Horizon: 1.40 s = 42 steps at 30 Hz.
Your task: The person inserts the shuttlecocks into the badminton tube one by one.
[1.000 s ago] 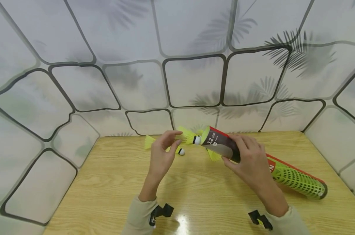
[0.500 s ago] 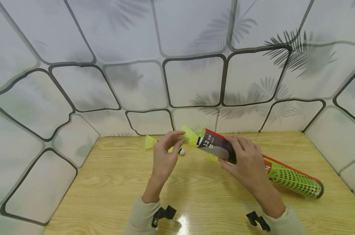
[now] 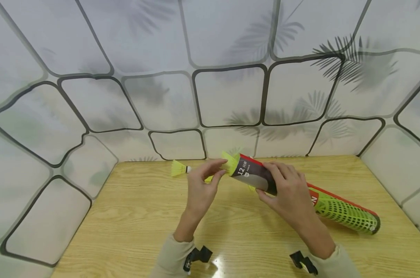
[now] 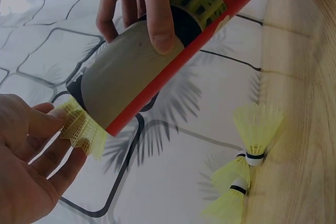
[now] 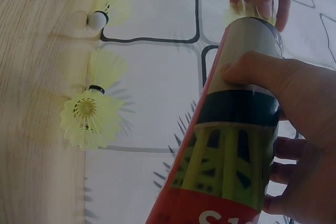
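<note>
My left hand [image 3: 203, 187] pinches a yellow shuttlecock [image 3: 232, 164] by its skirt at the mouth of a shuttlecock tube [image 3: 255, 175]. The cork end is hidden inside the tube, and only the flared skirt [image 4: 83, 129] sticks out. My right hand [image 3: 290, 189] grips the tube round its dark and grey end, thumb along the near side. The tube slants, its mouth raised toward the left hand and its far end low at the right. Through its side, green netted skirts [image 3: 347, 212] show.
Several loose yellow shuttlecocks lie along the table's back edge, among them one [image 3: 178, 168] left of the hands and another [image 5: 84, 114] behind the tube. A patterned cloth backdrop [image 3: 231, 96] rises behind the wooden table [image 3: 137, 216].
The shuttlecock's cork, outside the tube's mouth a second ago, has slid inside. My left hand has moved right with it, while my right hand has brought the tube slightly left.
</note>
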Each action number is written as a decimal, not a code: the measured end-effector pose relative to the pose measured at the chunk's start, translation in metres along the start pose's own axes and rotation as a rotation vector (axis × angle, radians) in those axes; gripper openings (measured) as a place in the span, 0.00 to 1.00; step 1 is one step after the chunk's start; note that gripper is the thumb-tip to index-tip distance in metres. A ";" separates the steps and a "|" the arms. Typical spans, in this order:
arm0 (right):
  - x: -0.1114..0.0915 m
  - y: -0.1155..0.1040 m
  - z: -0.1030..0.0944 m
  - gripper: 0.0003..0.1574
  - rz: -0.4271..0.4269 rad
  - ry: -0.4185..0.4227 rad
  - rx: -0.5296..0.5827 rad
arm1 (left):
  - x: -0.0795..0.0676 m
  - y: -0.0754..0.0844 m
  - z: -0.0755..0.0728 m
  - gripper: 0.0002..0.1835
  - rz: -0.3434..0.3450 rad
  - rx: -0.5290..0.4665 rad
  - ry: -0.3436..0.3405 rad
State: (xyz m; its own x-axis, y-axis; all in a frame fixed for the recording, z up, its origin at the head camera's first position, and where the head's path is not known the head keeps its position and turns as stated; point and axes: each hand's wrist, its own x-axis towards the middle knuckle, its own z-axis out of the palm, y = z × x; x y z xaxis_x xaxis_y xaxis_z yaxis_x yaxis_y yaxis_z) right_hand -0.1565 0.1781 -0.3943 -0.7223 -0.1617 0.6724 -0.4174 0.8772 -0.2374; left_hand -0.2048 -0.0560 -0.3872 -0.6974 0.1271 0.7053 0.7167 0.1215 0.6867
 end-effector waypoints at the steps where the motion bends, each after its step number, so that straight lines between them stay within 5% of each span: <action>1: 0.000 0.000 0.000 0.48 -0.002 -0.001 0.000 | -0.001 -0.001 0.001 0.12 0.008 0.001 -0.004; 18: -0.002 0.001 0.002 0.47 -0.024 0.013 -0.010 | -0.005 0.000 0.013 0.16 -0.029 0.019 -0.114; 31: -0.001 0.004 0.000 0.48 -0.009 0.000 -0.021 | -0.007 -0.001 0.019 0.21 -0.115 -0.129 -0.235; 42: 0.000 0.006 0.000 0.48 0.004 -0.009 -0.017 | -0.006 -0.006 0.015 0.19 -0.078 -0.139 -0.211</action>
State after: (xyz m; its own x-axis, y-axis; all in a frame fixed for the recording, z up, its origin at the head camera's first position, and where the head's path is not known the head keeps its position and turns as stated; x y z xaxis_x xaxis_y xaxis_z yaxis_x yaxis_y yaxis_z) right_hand -0.1594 0.1830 -0.3956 -0.7289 -0.1627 0.6650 -0.4055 0.8852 -0.2278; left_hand -0.2052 -0.0428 -0.3982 -0.7244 0.3266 0.6072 0.6437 0.0048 0.7653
